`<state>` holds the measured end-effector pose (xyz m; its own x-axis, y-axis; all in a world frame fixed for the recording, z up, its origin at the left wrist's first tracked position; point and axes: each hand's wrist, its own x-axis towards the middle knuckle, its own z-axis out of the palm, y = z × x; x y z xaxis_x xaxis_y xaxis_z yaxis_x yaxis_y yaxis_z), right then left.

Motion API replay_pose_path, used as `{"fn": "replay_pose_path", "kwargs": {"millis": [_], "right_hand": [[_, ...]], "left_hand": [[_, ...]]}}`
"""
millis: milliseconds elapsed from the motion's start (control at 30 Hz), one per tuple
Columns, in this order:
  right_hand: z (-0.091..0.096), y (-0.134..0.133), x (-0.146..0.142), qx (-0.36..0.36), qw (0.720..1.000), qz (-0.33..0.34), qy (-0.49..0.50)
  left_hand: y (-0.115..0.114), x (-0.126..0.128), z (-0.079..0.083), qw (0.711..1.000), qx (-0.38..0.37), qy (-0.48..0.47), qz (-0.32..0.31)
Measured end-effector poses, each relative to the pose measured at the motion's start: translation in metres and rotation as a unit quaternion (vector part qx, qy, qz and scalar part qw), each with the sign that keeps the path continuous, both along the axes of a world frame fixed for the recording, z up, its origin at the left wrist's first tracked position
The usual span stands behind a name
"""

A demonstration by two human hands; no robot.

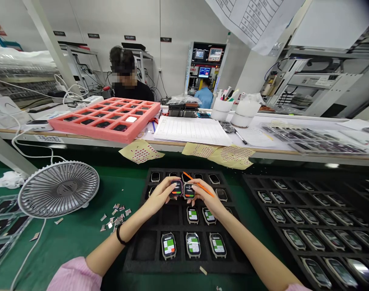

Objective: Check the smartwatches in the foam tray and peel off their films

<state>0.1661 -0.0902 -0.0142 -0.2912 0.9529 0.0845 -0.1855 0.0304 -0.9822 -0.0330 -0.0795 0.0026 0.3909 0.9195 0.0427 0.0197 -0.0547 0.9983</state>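
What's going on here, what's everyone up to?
A person has both hands on smartwatches in a black foam tray. Their left hand is on one smartwatch, and their right hand is on another smartwatch and holds an orange stick. More watches with lit screens sit in the tray. Beyond the bench, a co-worker is behind a pink foam tray.
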Motion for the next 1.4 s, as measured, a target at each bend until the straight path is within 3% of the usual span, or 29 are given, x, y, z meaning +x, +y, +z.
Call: {"fn": "replay_pose_path", "kwargs": {"millis": [800, 1400], "right_hand": [[-0.001, 0.000, -0.001, 0.013, 0.998, 0.051, -0.018], [-0.002, 0.001, -0.001, 0.007, 0.999, -0.014, -0.032]], "left_hand": [[0.000, -0.001, 0.000, 0.999, 0.042, 0.008, -0.005], [0.004, -0.002, -0.005, 1.000, 0.020, 0.008, 0.019]]}}
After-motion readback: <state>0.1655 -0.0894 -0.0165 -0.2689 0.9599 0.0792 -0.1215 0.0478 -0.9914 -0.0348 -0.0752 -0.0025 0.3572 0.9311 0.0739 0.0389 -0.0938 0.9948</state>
